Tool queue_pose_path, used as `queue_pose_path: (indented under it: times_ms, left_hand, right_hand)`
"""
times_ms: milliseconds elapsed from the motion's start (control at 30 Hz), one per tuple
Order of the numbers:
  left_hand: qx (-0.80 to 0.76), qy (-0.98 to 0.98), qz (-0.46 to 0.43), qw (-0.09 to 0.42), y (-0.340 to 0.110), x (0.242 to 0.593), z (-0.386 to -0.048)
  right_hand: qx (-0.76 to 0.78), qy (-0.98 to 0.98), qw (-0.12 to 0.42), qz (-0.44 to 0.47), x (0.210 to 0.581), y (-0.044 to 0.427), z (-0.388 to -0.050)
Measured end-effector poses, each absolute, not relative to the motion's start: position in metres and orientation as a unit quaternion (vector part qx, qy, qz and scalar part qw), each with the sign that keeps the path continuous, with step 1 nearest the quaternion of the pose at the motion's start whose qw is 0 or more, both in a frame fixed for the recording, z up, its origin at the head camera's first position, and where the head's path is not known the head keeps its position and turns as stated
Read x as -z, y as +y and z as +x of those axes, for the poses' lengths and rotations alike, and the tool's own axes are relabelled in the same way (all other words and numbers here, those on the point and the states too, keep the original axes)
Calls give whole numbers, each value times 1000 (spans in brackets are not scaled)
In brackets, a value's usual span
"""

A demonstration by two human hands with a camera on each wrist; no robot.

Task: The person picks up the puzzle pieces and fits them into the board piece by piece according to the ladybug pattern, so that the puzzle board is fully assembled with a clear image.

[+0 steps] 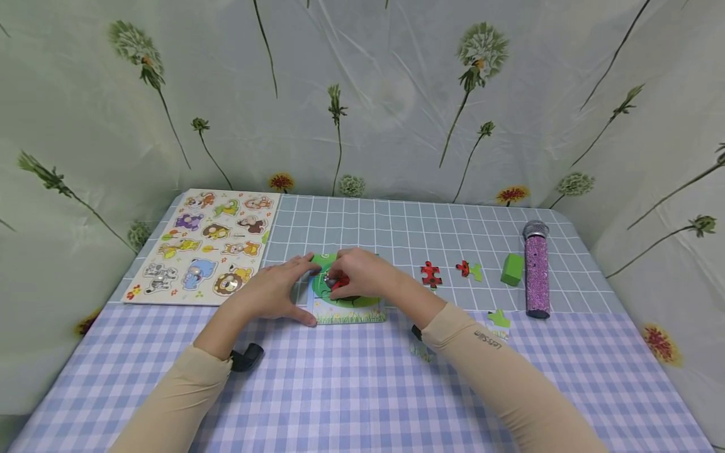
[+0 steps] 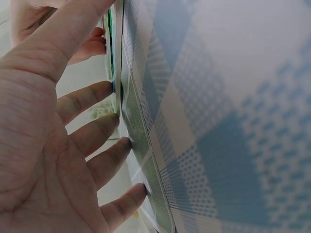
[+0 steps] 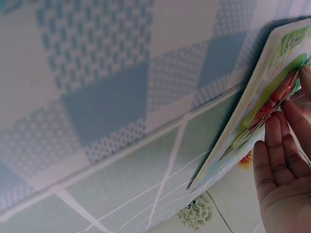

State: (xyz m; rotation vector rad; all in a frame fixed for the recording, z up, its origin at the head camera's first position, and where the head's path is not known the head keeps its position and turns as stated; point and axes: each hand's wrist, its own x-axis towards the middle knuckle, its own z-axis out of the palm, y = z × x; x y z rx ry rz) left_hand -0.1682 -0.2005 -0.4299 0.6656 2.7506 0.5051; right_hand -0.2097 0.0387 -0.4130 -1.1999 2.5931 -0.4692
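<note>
A small square jigsaw board (image 1: pixel 348 316) with a red ladybug on a green leaf lies mid-table. My left hand (image 1: pixel 277 286) rests along its left side, thumb at the near corner and fingers spread to the far edge. In the left wrist view, the fingers (image 2: pixel 104 130) are nearly straight. Over the board, my right hand (image 1: pixel 362 274) pinches a red ladybug puzzle piece (image 1: pixel 338 282) between thumb and forefinger, against the picture. The right wrist view shows those fingertips touching the red area (image 3: pixel 274 104); the piece's outline is unclear there.
To the right lie loose puzzle pieces: a red one (image 1: pixel 431 275), a red-and-green one (image 1: pixel 469 270), a green-and-white one (image 1: pixel 499 319) and one (image 1: pixel 420 350) partly behind the sleeve. Beyond are a green block (image 1: pixel 512 270) and a glittery microphone (image 1: pixel 537 270). An animal peg board (image 1: pixel 206 242) lies left.
</note>
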Motion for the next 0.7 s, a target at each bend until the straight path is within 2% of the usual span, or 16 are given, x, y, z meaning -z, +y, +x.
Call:
queue_pose_path:
  times_ms: [200, 500, 700]
  left_hand:
    - [-180, 948, 233, 124, -201, 430, -165]
    - [-169, 948, 256, 84, -201, 427, -149]
    - [-170, 948, 258, 82, -200, 426, -147]
  right_hand:
    - [144, 892, 119, -411, 414, 38, -209]
    - [132, 895, 116, -409, 409, 37, -206]
    - [136, 897, 118, -405, 408, 37, -205]
